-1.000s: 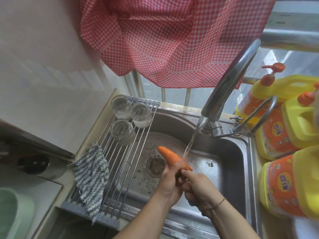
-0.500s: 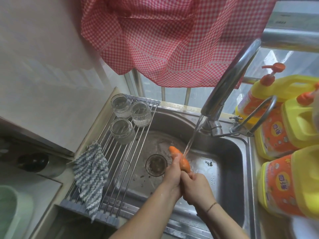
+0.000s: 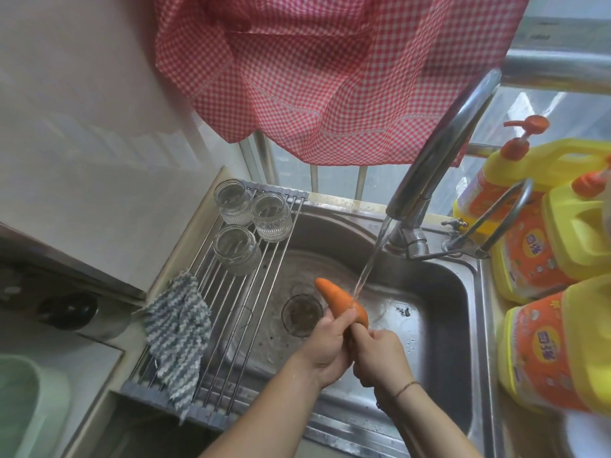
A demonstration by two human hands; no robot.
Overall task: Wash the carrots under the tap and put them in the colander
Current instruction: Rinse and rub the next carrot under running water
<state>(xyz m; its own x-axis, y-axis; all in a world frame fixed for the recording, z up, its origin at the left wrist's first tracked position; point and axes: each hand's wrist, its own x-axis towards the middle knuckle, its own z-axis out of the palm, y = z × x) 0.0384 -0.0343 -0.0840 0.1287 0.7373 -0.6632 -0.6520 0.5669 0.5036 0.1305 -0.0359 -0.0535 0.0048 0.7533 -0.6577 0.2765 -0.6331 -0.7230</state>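
From the head view, a single carrot (image 3: 340, 300) is held over the sink (image 3: 439, 325), its upper side met by the stream from the tap (image 3: 439, 150). The left hand (image 3: 325, 347) is wrapped round its middle and the right hand (image 3: 380, 357) is closed round its thick end; both grips are filled by it. The carrot is judged stiff, light and slippery when wet, best taken round the thicker half. No colander can be identified with certainty. On the yellow detergent bottles (image 3: 542, 355), orange labels are seen, but their writing cannot be read.
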